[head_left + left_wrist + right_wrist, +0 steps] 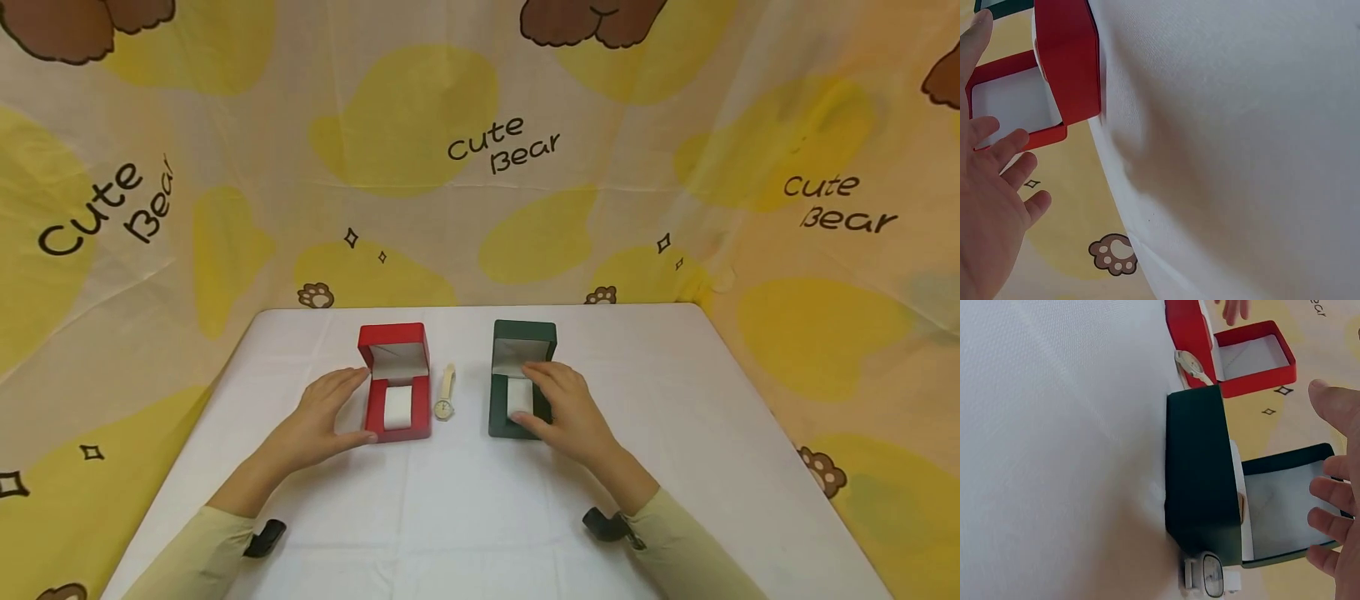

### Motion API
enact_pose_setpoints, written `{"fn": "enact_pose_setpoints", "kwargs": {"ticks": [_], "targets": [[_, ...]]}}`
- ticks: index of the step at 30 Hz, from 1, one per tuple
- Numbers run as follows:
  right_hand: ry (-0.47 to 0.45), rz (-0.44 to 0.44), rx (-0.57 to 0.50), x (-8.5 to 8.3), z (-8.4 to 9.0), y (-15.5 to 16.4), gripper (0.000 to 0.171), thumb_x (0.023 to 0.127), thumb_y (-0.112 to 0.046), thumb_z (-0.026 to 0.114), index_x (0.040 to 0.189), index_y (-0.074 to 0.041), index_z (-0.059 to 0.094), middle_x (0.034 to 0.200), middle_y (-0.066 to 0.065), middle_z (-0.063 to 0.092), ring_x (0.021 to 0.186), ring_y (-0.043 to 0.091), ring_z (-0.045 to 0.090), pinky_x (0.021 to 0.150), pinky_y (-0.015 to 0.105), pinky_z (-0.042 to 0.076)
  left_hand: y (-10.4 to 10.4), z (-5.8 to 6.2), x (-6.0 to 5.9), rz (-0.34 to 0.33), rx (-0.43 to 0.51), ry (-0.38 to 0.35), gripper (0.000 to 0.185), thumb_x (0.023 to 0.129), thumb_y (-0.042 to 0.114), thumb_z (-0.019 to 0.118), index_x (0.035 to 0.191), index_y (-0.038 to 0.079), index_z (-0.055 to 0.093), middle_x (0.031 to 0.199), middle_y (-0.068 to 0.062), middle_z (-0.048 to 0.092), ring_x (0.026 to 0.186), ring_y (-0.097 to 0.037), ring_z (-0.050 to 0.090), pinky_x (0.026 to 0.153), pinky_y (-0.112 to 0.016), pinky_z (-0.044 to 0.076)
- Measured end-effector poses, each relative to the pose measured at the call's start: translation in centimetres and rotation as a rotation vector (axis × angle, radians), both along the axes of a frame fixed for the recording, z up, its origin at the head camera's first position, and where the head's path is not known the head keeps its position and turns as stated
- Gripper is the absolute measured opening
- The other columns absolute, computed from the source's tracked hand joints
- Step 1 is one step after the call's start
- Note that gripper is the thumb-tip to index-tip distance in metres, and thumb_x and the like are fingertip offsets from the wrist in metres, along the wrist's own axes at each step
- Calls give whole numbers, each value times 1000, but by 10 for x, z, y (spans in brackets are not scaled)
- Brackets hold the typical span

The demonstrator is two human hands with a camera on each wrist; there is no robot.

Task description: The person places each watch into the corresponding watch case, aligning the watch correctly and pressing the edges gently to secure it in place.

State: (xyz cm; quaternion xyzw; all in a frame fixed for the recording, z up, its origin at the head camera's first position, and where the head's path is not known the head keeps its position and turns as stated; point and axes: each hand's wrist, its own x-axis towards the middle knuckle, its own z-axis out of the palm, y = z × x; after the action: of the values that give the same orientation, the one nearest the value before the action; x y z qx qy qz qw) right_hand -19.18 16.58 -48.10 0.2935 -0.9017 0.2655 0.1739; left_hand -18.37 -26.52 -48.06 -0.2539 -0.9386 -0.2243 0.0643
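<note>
An opened red watch box (pixel 422 408) with a white cushion (pixel 397 408) stands left of centre. My left hand (pixel 318 423) is at its left side, fingers extended and thumb near the front left corner. Right of centre is an opened dark green watch box (pixel 498 410), also with a white cushion. Over its right side hovers my right hand (pixel 572 412), fingers spread and holding nothing. A cream-strapped watch (pixel 444 408) lies between the boxes. Another watch, with a rectangular face (pixel 1213 575), sits beside the green box in the right wrist view; my right hand hides it from the head view.
A white cloth covers the table (pixel 457 517). Behind and at both sides hangs a yellow-patterned curtain (pixel 420 117) with printed lettering. Black camera mounts (pixel 606 525) are on both wrists, below the hands.
</note>
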Motion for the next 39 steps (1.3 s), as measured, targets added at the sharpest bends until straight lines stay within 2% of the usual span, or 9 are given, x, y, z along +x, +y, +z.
{"fn": "enact_pose_setpoints", "kwargs": {"ticks": [7,13,23,30,39], "targets": [[-6,30,-6,-3,-1,-10,69,87,-45,80,141,-6,59,141,6,59,134,29,49,112,54,35,6,1,-5,7,4,-54,103,76,47,89,156,6,40,155,-16,45,144,-38,34,117,-64,23],[-12,44,9,-6,-3,-19,68,88,-46,79,140,-7,60,140,5,60,132,27,51,111,55,36,9,-2,-8,12,-3,-62,101,76,47,88,156,9,40,155,-14,46,144,-37,35,117,-64,26],[-59,47,43,-9,-5,-34,65,86,-44,82,138,-11,63,138,5,62,131,27,53,113,51,39,15,-5,-14,38,-14,-87,100,77,49,88,155,8,42,151,-15,51,141,-35,39,117,-60,28],[-61,42,72,-12,-7,-46,58,88,-44,80,135,-14,66,132,5,66,127,27,56,111,51,41,18,-8,-19,26,-21,-88,96,77,44,89,153,7,44,149,-15,53,139,-35,41,117,-59,29],[-125,55,104,-15,-7,-60,55,90,-45,77,135,-15,67,130,4,66,128,27,55,112,50,39,19,-11,-22,36,-31,-106,89,79,42,87,151,8,47,145,-14,55,137,-35,42,116,-58,29]]}}
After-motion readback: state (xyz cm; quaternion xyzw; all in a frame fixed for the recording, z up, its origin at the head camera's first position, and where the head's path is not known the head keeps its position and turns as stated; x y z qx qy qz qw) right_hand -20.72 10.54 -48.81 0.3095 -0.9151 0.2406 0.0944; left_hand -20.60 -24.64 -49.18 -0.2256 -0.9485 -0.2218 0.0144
